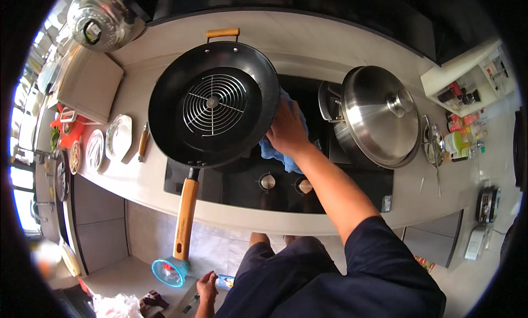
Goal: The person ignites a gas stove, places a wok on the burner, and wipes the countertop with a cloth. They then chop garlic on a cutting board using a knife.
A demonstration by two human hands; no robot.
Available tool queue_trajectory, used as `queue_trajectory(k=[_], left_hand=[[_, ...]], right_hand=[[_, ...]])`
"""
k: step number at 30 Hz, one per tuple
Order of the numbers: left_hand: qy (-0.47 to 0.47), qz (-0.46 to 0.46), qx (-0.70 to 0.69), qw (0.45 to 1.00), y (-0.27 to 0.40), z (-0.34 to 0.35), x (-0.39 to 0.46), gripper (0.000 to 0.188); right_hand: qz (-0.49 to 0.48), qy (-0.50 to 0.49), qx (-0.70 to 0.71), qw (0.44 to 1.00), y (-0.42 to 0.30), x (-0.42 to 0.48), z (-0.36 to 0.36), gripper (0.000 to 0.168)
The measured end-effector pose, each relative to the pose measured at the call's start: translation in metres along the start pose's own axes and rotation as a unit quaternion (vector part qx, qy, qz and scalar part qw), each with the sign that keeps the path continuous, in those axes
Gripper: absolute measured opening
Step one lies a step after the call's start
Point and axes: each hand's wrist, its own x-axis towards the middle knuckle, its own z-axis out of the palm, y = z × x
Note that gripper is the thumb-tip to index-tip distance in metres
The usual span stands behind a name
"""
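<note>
My right hand (288, 128) is on a blue cloth (282, 159), its fingers partly hidden, close beside the right rim of a black wok (169, 111). The wok has a long wooden handle (186, 219), and a round wire rack (212, 102) lies in it. Both are over the left part of a black glass hob (247, 198). My left hand (207, 288) is low in the view, its fingertips close to a small blue-and-white object (225, 281); whether it grips this cannot be told. A lidded steel pot (377, 116) stands on the right of the hob.
Left on the counter are a wooden-handled knife (143, 142), an octagonal plate (119, 137), a wrapped dish (95, 151) and a red bag (73, 132). A bowl with utensils (434, 146) and several bottles stand right. A blue-rimmed clear container (169, 271) is below the wok handle.
</note>
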Motion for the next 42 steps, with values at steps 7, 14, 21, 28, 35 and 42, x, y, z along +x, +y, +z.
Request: queue_trajectory(k=[7,14,21,28,35,42], left_hand=[[0.008,0.025,0.009,1.000,-0.015,0.022,-0.002,0.036],[0.018,0.012,0.025,0.999,-0.008,0.037,-0.018,0.032],[0.020,0.062,0.038,0.997,-0.022,0.042,-0.023,0.032],[0.010,0.049,0.030,0.998,-0.036,0.046,-0.030,0.033],[0.011,0.057,0.064,0.996,-0.025,0.048,-0.032,0.033],[0.017,0.043,0.048,0.998,0.010,0.043,-0.037,0.031]], right_hand=[[-0.128,-0.170,0.090,0.973,-0.011,-0.045,-0.009,0.044],[-0.195,-0.275,0.185,0.923,0.024,-0.070,-0.040,0.058],[-0.147,-0.185,0.180,0.955,0.060,-0.124,-0.058,0.050],[-0.051,-0.008,0.092,0.994,0.028,-0.221,-0.075,0.030],[-0.015,-0.001,0.155,0.988,0.000,-0.265,-0.091,0.019],[0.031,0.119,0.201,0.972,-0.045,-0.149,-0.127,0.015]])
